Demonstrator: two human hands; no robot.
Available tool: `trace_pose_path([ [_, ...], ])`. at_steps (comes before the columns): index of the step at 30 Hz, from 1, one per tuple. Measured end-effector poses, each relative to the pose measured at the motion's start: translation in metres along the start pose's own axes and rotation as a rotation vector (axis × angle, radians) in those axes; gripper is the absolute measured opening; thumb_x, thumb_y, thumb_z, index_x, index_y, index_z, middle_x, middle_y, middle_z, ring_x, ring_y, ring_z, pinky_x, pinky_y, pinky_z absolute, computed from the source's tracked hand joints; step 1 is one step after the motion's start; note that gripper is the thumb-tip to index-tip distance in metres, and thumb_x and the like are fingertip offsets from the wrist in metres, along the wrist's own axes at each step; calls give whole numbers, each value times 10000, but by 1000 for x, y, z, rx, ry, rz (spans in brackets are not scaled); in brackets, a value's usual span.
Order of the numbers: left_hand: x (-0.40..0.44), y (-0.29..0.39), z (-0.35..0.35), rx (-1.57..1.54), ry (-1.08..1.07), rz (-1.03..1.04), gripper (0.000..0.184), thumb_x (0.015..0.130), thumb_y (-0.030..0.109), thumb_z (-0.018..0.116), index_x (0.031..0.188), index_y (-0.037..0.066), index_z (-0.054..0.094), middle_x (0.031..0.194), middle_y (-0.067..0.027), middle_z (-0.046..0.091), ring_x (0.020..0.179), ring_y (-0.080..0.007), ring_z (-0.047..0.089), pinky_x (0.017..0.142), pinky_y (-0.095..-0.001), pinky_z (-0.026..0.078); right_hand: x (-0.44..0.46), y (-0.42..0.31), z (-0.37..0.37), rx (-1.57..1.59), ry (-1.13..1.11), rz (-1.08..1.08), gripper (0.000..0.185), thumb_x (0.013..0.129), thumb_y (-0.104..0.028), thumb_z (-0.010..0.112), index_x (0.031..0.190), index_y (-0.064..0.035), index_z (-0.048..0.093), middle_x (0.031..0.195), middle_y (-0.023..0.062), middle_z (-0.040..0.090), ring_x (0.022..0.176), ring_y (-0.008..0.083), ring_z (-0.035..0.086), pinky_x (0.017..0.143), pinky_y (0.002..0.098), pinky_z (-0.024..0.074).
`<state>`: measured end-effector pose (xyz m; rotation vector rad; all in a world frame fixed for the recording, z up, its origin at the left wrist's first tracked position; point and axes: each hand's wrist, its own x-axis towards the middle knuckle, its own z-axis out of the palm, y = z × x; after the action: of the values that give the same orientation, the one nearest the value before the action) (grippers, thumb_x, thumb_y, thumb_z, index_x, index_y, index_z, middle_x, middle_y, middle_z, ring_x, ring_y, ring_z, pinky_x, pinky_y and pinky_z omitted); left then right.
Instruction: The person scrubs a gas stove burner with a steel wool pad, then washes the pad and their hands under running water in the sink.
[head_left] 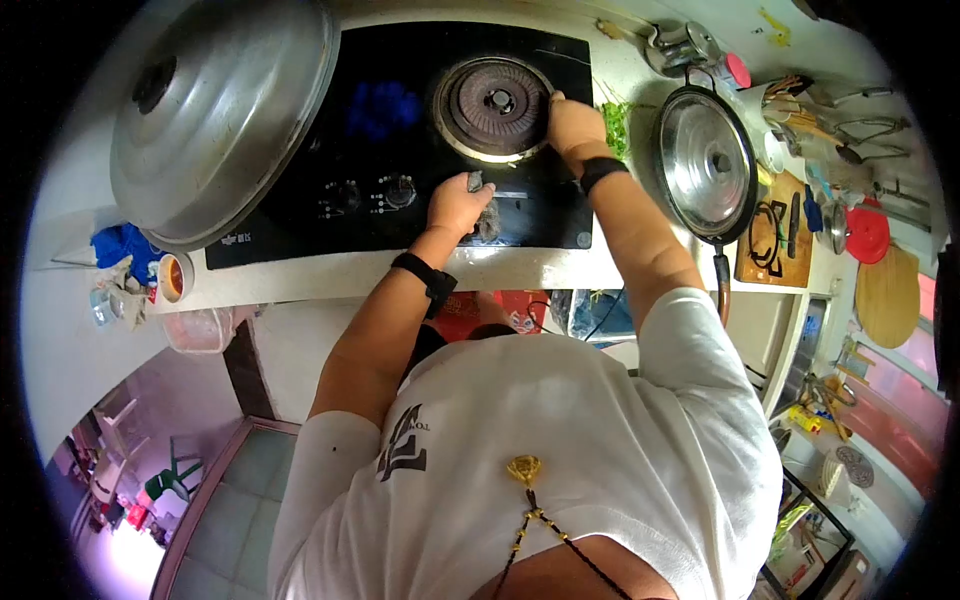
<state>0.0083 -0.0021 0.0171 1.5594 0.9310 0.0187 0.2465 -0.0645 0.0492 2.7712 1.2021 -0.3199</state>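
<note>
My left hand (458, 207), a dark watch on its wrist, is closed around a grey rag (488, 222) that shows past the fingers, low over the black glass cooktop (300, 205). My right hand (575, 125), with a black band on the wrist, is closed at the right edge of the round burner (500, 98), fingers curled on its metal rim. The burner has a ridged brown disc and a shiny ring around it. In front of my left hand are the cooktop's knobs (400, 190).
A large domed metal lid (225, 110) covers the cooktop's left side. Green herbs (615, 130) lie right of the cooktop, beside a lidded frying pan (706, 165). Farther right are a wooden board (778, 240) with scissors and a knife, and a red lid (867, 232).
</note>
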Motion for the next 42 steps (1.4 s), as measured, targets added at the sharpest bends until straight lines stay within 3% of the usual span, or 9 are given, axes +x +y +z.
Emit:
trace_pose_path([
  [11, 13, -19, 5, 53, -7, 49, 334, 849, 347, 707, 886, 18, 665, 682, -159, 665, 471, -277, 622, 493, -387, 517, -31, 12, 10, 223, 27, 171, 231, 920, -191, 519, 1073, -62, 635, 1031, 220, 703, 981, 419, 669, 838, 507, 535],
  [20, -3, -1, -4, -48, -23, 13, 342, 883, 336, 710, 848, 4, 639, 665, -71, 628, 421, -170, 542, 397, -323, 431, -121, 70, 47, 246, 60, 249, 237, 916, -258, 576, 1034, -64, 645, 966, 205, 687, 945, 410, 654, 817, 507, 516],
  [24, -11, 17, -2, -195, -58, -108, 538, 880, 489, 674, 1042, -23, 629, 749, -122, 672, 439, -214, 604, 442, -308, 492, -143, 30, 5, 383, 468, -93, 369, 825, -235, 748, 1124, -49, 638, 1093, 179, 612, 1016, 386, 591, 876, 460, 511],
  [26, -13, 19, 5, -281, -94, -160, 589, 881, 532, 670, 1149, 12, 602, 876, -107, 685, 516, -200, 642, 485, -285, 516, -153, -8, -12, 898, 290, -224, 456, 773, -167, 804, 1174, -42, 628, 1083, 175, 608, 1013, 376, 587, 886, 424, 514],
  [28, -16, 29, 12, -655, -293, -214, 609, 877, 549, 672, 1213, 49, 580, 1022, -96, 671, 729, -189, 698, 554, -286, 547, -152, -29, -6, 864, 390, -449, 446, 761, -119, 806, 1164, -38, 634, 1065, 176, 607, 996, 369, 600, 858, 400, 522],
  [30, -15, 28, 12, -641, -475, -183, 566, 904, 523, 648, 1260, 89, 570, 1130, -82, 654, 1004, -211, 674, 737, -332, 573, -148, -32, 12, 852, 212, -313, 259, 757, 3, 722, 1008, -3, 661, 1002, 181, 626, 907, 383, 631, 807, 423, 526],
  [36, -17, 18, -9, -497, -357, -114, 461, 949, 429, 632, 1228, 66, 574, 1075, -102, 684, 955, -237, 695, 790, -347, 561, -79, 0, 12, 836, 471, -136, 109, 819, -38, 693, 918, 2, 671, 930, 204, 668, 869, 394, 651, 782, 426, 531],
  [39, -22, 0, -21, 399, 135, 671, 318, 808, 276, 730, 1014, 45, 658, 1038, -153, 663, 953, -360, 633, 823, -428, 512, -18, 19, -13, 794, 503, -103, 176, 819, -97, 725, 966, -11, 684, 943, 209, 677, 900, 381, 658, 799, 412, 525],
  [42, -32, -14, -32, 632, 95, 818, 291, 775, 192, 741, 1020, 69, 646, 1158, -104, 619, 1074, -311, 565, 922, -439, 451, 45, 20, -18, 718, 532, -287, 255, 810, -107, 729, 1044, -14, 690, 1019, 200, 675, 978, 376, 651, 874, 414, 516],
])
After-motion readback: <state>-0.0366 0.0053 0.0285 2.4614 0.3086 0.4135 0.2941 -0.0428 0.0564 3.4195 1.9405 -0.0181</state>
